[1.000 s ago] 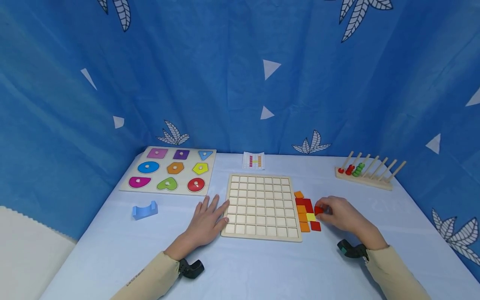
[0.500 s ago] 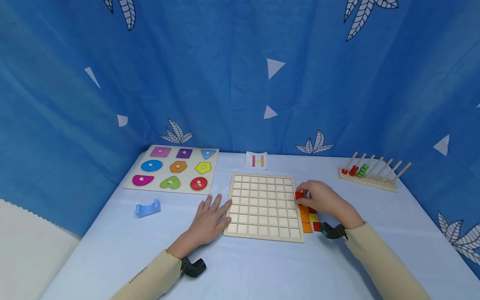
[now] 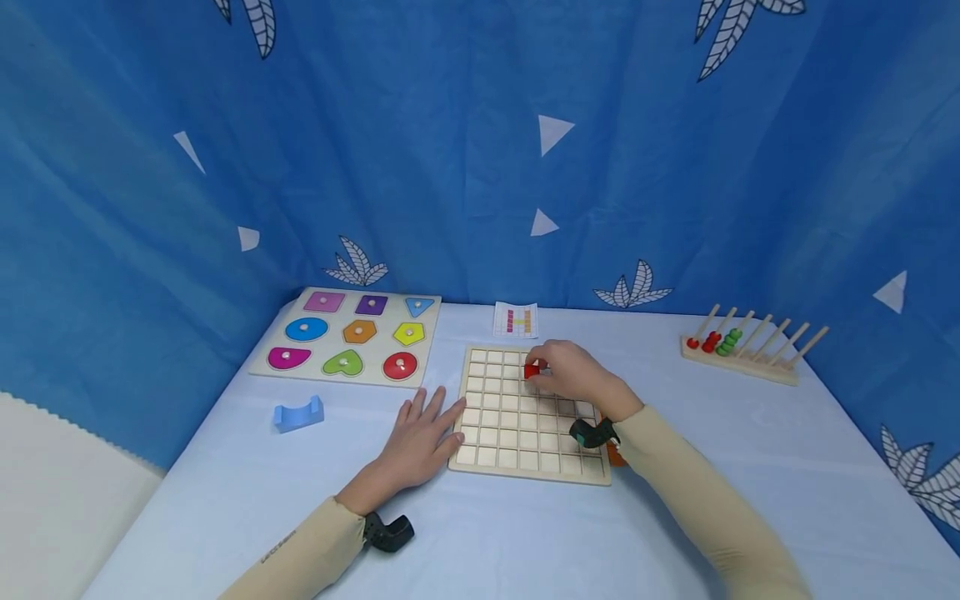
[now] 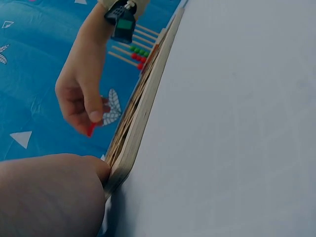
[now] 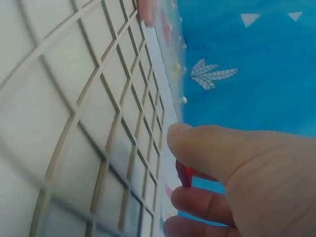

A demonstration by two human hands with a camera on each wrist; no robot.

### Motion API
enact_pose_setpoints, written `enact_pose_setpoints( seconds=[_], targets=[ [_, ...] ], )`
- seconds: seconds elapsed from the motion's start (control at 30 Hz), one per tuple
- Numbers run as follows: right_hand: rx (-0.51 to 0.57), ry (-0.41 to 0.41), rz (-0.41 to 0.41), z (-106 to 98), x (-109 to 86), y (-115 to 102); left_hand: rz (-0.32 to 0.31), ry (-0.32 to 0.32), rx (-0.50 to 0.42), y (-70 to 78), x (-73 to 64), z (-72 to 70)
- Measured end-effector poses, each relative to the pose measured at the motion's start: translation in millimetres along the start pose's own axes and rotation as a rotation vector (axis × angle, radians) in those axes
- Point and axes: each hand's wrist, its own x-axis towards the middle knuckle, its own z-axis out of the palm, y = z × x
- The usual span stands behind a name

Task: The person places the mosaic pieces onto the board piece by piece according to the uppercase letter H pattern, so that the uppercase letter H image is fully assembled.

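Observation:
My right hand [image 3: 573, 371] pinches a red square tile [image 3: 532, 371] over the far part of a wooden grid board [image 3: 517, 437]. In the right wrist view the tile [image 5: 183, 174] sits between thumb and fingertips, and the left wrist view shows it [image 4: 91, 129] held above the board. My left hand [image 3: 420, 446] lies with fingers spread at the board's left edge, fingertips touching the rim. Orange tiles [image 3: 616, 455] show just beyond the board's right edge; my right wrist and sleeve hide the other tiles there.
Behind the board lies a small printed pattern card [image 3: 516, 320]. A knobbed shape puzzle [image 3: 382, 372] is at the back left, with a blue curved block [image 3: 298, 414] in front of it. A wooden peg rack with beads [image 3: 738, 358] stands at the back right.
My right hand has carried the red tile from the pile at the right, leftward and away over the board's far rows. The left hand keeps its place on the board's edge.

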Motion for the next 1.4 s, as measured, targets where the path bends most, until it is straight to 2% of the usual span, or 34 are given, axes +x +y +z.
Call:
enact_pose_setpoints(
  seconds=[0.17, 0.37, 0.77, 1.4],
  targets=[
    [0.038, -0.008, 0.018, 9, 16.8, -4, 0.002, -0.006, 0.007, 0.0, 0.7, -0.9],
    [0.053, -0.023, 0.028, 17, 26.7, -5, -0.004, -0.017, 0.0, 0.6, 0.3, -2.9],
    [0.06, -0.005, 0.02, 28, 33.6, -3, -0.002, -0.022, -0.008, -1.0, 0.6, -2.8],
    [0.054, -0.006, 0.023, 29, 37.8, -1, -0.005, -0.017, -0.015, -2.1, 0.0, -2.1]
  ],
)
